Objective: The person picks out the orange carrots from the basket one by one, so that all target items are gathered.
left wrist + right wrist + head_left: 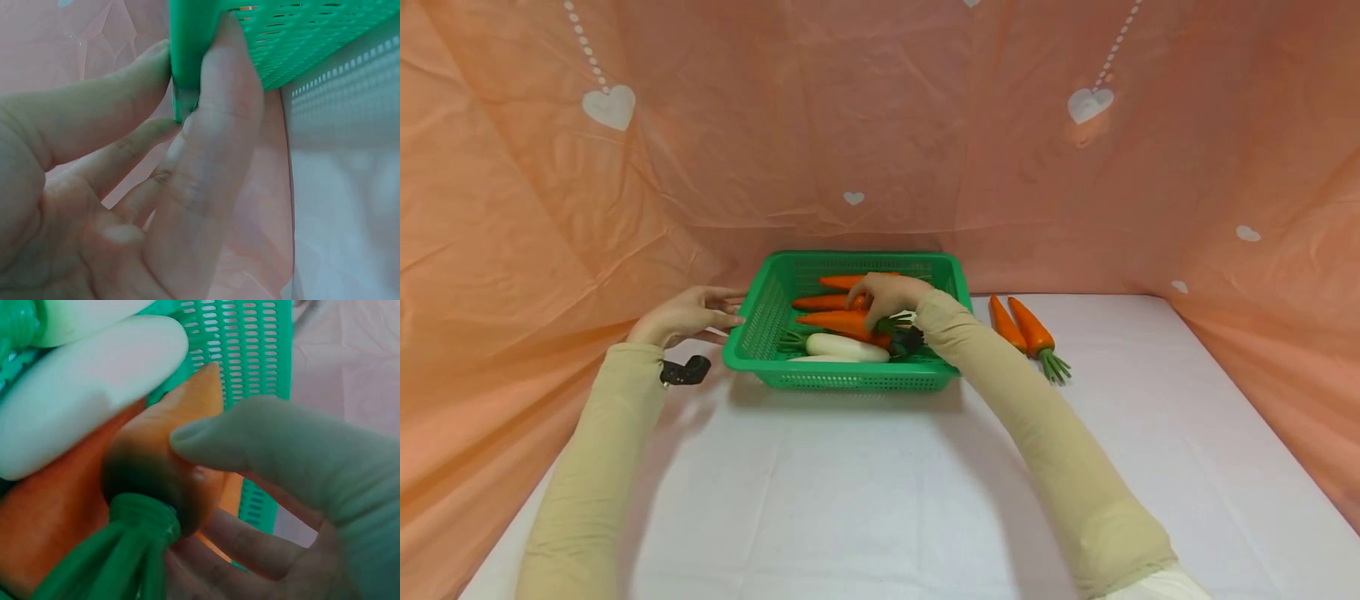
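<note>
A green plastic basket [850, 367] holds several orange carrots and white radishes [848, 347]. My left hand [688, 316] is at the basket's left end, its thumb and fingers on either side of the rim [187, 50] in the left wrist view. Inside the basket, my right hand [891, 294] grips a carrot [165, 440] near its leafy end. The thumb lies on top, and the other fingers go underneath, partly hidden. The carrot's green stalks [119, 556] point toward the right wrist camera. Another carrot [56, 519] and a white radish [94, 394] lie beside it.
Two carrots, a smaller one [1006, 325] and one with green stalks [1033, 327], lie on the white tabletop [850, 483] to the basket's right. An orange-pink curtain [880, 125] with white hearts hangs behind and along both sides.
</note>
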